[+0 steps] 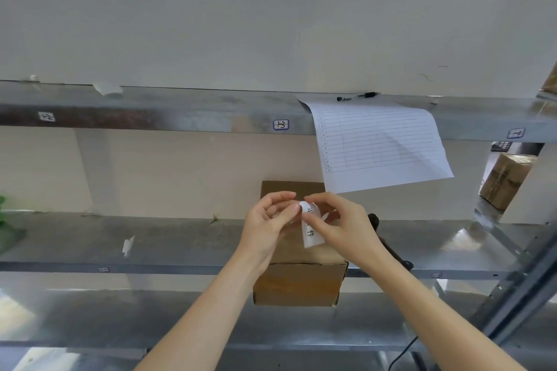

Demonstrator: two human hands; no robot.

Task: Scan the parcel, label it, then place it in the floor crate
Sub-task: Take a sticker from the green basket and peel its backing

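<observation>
A brown cardboard parcel (298, 280) rests on the metal shelf (168, 244), its front overhanging the shelf edge. Above its top, my left hand (268, 226) and my right hand (340, 226) meet and pinch a small white label (310, 227) with black handwritten characters. The label hangs down between my fingertips, its top curled. A dark handheld scanner (388, 244) lies on the shelf just right of the parcel, mostly hidden behind my right wrist; its cable (404, 352) drops below the shelf.
A lined paper sheet (379, 144) hangs from the upper shelf (180, 111), with a black pen (357, 96) on top. Another taped box (506, 179) sits at the right behind the rack upright (518, 304). A scrap of tape (128, 245) lies on the shelf at left.
</observation>
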